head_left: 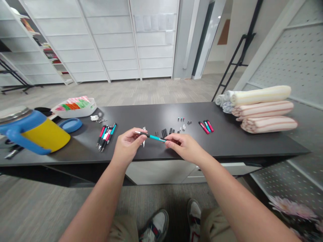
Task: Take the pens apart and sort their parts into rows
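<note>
Between my two hands is a teal ballpoint pen (154,137) with a black grip and a silver tip, held nearly level above the desk's front edge. My left hand (130,143) pinches it at the tip end. Fingers of my right hand (182,145) are closed on its other end. Just behind the pen lie white, slim pen parts (144,144), partly covered by my left hand. Several black rubber grips (164,132), small silver tips (183,127) and short coloured end pieces (181,119) are laid out in groups. Red and teal pen barrels (206,126) lie to the right.
Several assembled pens (106,136) lie in a bunch on the left of the dark desk (141,116). Farther left are a blue and yellow jug (35,131), its blue lid (71,125) and a white basket (85,109) of colourful packets. Rolled towels (264,109) are stacked at the right.
</note>
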The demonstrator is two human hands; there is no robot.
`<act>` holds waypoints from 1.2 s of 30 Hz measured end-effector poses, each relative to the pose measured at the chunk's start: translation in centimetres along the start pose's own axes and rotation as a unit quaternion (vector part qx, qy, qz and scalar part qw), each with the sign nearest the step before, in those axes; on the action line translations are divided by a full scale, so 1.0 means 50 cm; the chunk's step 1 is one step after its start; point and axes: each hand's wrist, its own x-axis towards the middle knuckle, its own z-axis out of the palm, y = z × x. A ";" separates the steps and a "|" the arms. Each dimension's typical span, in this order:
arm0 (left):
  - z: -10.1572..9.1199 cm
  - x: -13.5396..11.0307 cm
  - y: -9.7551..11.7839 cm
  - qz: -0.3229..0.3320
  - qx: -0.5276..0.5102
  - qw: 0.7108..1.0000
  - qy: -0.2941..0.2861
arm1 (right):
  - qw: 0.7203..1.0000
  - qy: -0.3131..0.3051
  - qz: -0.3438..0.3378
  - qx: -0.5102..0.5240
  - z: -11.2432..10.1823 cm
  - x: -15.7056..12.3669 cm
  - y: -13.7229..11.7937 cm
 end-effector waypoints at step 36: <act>0.012 -0.009 -0.007 0.339 0.417 0.826 -0.169 | 0.992 0.016 -0.075 -0.099 0.013 -0.001 -0.011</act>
